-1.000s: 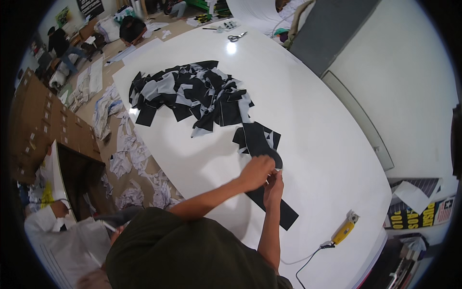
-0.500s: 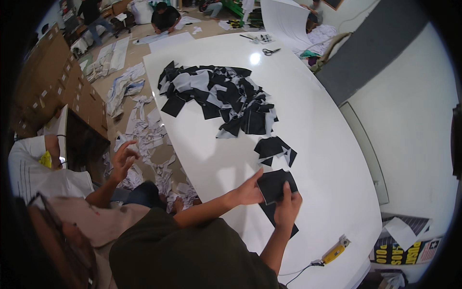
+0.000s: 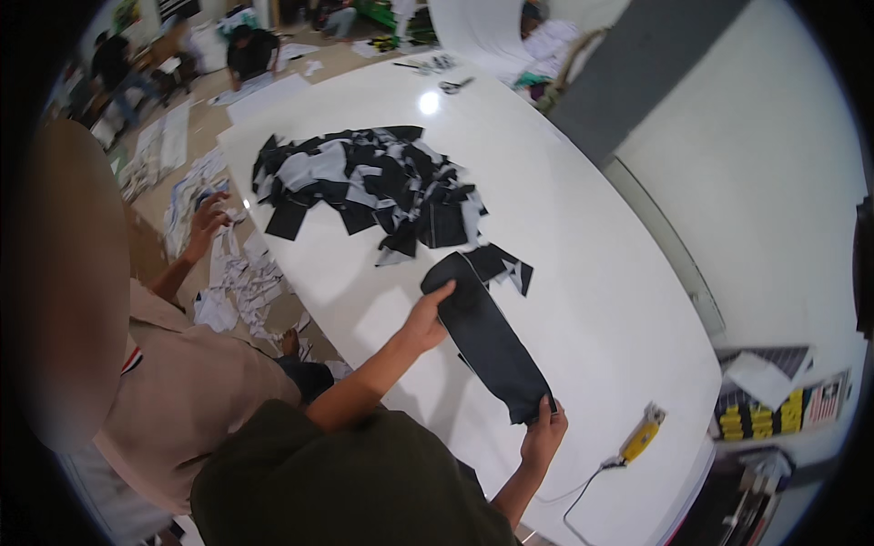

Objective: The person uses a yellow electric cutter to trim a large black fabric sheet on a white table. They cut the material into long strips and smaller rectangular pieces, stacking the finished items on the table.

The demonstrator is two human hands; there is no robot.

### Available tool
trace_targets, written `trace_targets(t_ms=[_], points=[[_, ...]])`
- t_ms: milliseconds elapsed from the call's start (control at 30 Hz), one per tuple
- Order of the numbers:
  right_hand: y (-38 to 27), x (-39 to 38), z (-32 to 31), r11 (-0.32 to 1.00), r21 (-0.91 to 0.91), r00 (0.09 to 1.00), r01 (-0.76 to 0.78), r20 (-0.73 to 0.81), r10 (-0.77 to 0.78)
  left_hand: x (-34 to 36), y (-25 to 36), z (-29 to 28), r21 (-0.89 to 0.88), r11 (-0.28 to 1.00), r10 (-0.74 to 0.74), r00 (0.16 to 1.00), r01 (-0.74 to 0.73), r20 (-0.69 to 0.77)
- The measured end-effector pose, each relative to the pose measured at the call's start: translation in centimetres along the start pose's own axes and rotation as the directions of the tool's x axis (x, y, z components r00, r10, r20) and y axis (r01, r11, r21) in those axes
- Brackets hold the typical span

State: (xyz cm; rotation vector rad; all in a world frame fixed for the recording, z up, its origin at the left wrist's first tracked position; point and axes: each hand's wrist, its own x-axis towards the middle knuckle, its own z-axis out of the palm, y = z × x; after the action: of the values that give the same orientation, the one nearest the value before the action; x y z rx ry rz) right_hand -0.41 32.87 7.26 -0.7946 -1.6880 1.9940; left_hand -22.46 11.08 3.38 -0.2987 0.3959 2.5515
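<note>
A long strip of black fabric (image 3: 496,344) stretches slantwise between my two hands above the white table. My left hand (image 3: 426,318) is closed on its upper left edge, thumb on top. At the lower right end, my right hand (image 3: 543,429) pinches the strip's corner. Part of another dark piece shows under the strip's left edge. Just beyond the strip lie a few black and grey fabric pieces (image 3: 499,266). Farther off is a large heap of black and grey cloth pieces (image 3: 364,187).
A yellow corded cutter (image 3: 643,439) rests on the white table (image 3: 592,337) to the right. Scissors (image 3: 455,85) lie at the far end. Beside me on the left stands a person in a tan shirt (image 3: 196,364), one hand raised. Fabric scraps (image 3: 241,278) litter the floor.
The black fabric, a compact folded piece before, is now spread into a long strip. My hands have moved apart, the right one downward. The view has shifted, and the person at left appears nearer.
</note>
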Motion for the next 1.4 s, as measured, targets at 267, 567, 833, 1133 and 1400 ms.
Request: trace_targets(t_ms=[267, 567, 833, 1133, 1400], points=[[8.4, 0.6, -8.6, 0.988, -0.104, 0.977, -0.117, -0.192, 0.095, 0.2, -4.5, -7.4, 0.401, 0.915, 0.036, 0.98, 0.047, -0.197], [16.3, -2.1, -15.7, 0.868, -0.428, 0.92, -0.251, -0.384, 0.077, -3.1, -8.5, -14.5, 0.846, 0.475, 0.026, 0.957, 0.242, -0.288], [13.9, 1.3, -17.2, 0.879, -0.476, 0.877, -0.003, -0.424, -0.227, -0.2, -9.8, -10.5, 0.943, 0.333, 0.113, 0.993, -0.023, -0.016], [13.4, 8.2, -17.0, 0.757, -0.637, 0.894, -0.146, -0.412, -0.175, 6.0, -11.3, -11.0, 0.924, -0.336, 0.131, 0.962, -0.183, 0.238], [11.7, 8.8, -16.1, 0.649, -0.727, 0.909, -0.224, -0.396, -0.13, 5.3, -11.6, -9.5, 0.925, -0.35, 0.143, 0.967, -0.15, 0.211]])
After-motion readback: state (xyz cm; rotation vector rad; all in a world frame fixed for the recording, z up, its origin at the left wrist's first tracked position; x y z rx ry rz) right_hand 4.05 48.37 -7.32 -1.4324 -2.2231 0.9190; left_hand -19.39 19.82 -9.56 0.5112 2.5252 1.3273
